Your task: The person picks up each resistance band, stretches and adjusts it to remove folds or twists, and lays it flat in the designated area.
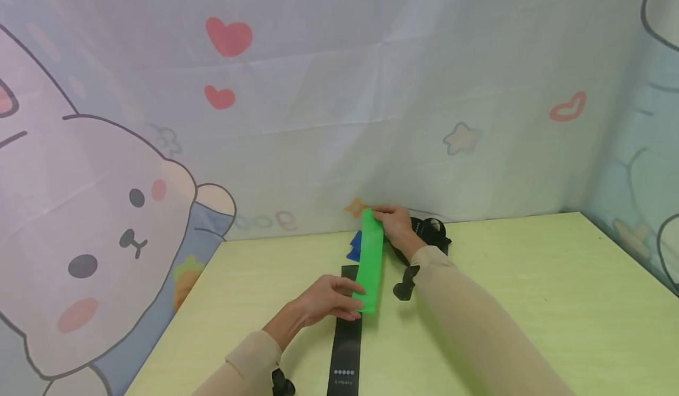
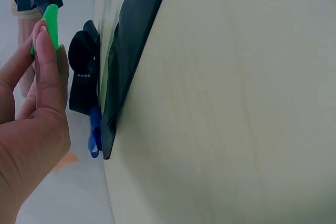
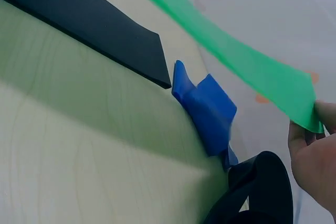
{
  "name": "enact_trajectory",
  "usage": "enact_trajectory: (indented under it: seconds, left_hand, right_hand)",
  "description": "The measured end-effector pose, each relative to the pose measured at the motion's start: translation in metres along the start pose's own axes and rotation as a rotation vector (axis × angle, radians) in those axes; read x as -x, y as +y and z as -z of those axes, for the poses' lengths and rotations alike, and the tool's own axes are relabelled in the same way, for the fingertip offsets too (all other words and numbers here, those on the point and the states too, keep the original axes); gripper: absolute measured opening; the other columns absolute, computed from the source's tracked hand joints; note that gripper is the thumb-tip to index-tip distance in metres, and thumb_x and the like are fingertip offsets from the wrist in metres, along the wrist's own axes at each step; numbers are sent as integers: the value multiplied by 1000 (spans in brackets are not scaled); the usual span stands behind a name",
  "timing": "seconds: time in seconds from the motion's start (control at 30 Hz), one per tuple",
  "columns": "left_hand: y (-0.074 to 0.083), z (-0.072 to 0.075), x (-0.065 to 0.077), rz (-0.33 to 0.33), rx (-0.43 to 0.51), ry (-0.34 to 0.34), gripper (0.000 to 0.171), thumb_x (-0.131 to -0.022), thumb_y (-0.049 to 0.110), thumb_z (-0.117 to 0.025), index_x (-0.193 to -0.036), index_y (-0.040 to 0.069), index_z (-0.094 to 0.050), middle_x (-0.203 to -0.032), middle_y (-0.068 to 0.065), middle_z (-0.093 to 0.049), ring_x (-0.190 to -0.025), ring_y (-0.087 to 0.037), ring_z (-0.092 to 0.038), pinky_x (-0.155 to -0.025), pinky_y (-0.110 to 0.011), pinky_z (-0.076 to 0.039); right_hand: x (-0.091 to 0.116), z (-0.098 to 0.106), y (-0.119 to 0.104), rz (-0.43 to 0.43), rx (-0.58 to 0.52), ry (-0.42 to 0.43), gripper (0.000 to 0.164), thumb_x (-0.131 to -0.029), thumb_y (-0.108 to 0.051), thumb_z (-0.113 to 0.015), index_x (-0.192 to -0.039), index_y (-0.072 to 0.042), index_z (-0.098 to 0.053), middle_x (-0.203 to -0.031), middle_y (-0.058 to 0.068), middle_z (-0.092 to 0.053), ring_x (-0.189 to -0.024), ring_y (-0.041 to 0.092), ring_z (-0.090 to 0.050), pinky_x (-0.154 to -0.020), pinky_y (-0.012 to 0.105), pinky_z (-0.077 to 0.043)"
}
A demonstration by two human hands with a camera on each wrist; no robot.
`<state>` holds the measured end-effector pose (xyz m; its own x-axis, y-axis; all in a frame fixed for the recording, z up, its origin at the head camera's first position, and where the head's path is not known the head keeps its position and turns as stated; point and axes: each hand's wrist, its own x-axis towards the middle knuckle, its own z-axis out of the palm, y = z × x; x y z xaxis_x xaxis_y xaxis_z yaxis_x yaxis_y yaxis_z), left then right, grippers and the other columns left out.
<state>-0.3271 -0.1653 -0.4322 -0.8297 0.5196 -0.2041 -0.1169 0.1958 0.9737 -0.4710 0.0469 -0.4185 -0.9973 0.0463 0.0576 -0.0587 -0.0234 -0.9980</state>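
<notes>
A flat green resistance band point(image 1: 371, 260) is held up over the table, stretched lengthwise between two hands. My left hand point(image 1: 330, 297) pinches its near end between thumb and fingers. At the far end, my right hand point(image 1: 395, 226) grips the corner, thumb on one side and fingers on the other. Below the green band, a black resistance band point(image 1: 345, 355) marked "X-Heavy" lies flat on the table. Just past its far end sits a crumpled blue band point(image 3: 207, 114).
Bunched black straps or bands point(image 1: 434, 231) lie at the table's back edge, right of the blue band. Behind the pale yellow table point(image 1: 530, 302) hangs a printed cloth backdrop point(image 1: 329, 89), with another stretch at the right side.
</notes>
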Motion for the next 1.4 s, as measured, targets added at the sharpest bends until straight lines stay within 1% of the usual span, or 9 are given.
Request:
enact_trajectory:
  seconds: [0.13, 0.23, 0.4, 0.57, 0.77, 0.9, 1.1, 1.23, 1.4]
  left_hand:
    - [0, -5, 2, 0, 6, -27, 37, -87, -1, -73, -123, -5, -65, -99, -19, -72, -81, -28, -74, -75, -38, -60]
    - [1, -8, 3, -4, 4, -29, 36, -87, 0, -74, -122, -4, -65, -99, -18, -72, -80, -28, -74, -75, -39, -60]
    - [2, -16, 6, 0, 16, -39, 34, -87, -1, -73, -120, -4, -66, -97, -18, -71, -76, -26, -73, -73, -39, -61]
    - [3, -25, 12, 3, 27, -60, 31, -86, -3, -73, -117, -4, -66, -94, -17, -72, -75, -26, -74, -72, -40, -61]
    - [4, -35, 20, 14, 29, -58, 28, -87, -2, -74, -114, -3, -68, -89, -16, -72, -72, -24, -73, -71, -40, -61]
    - [4, -37, 25, 25, 25, -38, 25, -89, 5, -73, -112, -4, -69, -90, -17, -73, -74, -26, -74, -71, -41, -61]
    - [6, -38, 29, 26, 23, -15, 24, -92, 10, -72, -111, -4, -68, -95, -18, -74, -84, -34, -74, -74, -45, -60]
    - [5, -39, 32, 25, -19, 8, 23, -91, 12, -73, -110, -2, -70, -91, -11, -75, -85, -26, -73, -80, -43, -59]
    - [3, -42, 35, -2, -45, 72, 24, -90, 11, -73, -110, -2, -70, -92, -9, -74, -81, -17, -71, -81, -40, -59]
  right_hand:
    - [3, 3, -4, -37, -37, -9, 29, -99, -9, -63, -127, -3, -68, -131, 18, -59, -101, 23, -62, -73, 29, -53]
    - [6, 4, -7, -41, -51, -17, 31, -99, -8, -61, -129, -5, -67, -131, 18, -58, -99, 22, -61, -73, 31, -53]
    - [7, 5, -7, -6, -59, 9, 27, -99, -8, -60, -124, -2, -69, -126, 19, -61, -101, 25, -65, -77, 33, -57]
    - [5, 5, -7, -23, -62, 25, 27, -99, -6, -59, -124, -1, -69, -126, 20, -61, -106, 28, -64, -81, 33, -57]
    - [1, 6, -6, -24, -24, 22, 27, -99, -7, -60, -124, -1, -69, -126, 20, -61, -96, 22, -65, -71, 26, -55]
    - [2, 7, -8, -5, -3, 20, 27, -100, -11, -61, -124, -2, -69, -124, 18, -62, -91, 19, -64, -68, 25, -55]
    - [4, 7, -13, 10, -11, 8, 34, -99, -12, -62, -132, -2, -64, -126, 18, -61, -102, 26, -63, -75, 31, -56]
    - [4, 7, -14, 10, 0, 6, 35, -98, -11, -63, -132, -1, -63, -126, 19, -60, -103, 26, -62, -77, 31, -56]
    - [3, 9, -12, 3, 10, 1, 32, -99, -14, -63, -127, -2, -66, -123, 17, -61, -87, 18, -62, -78, 36, -55]
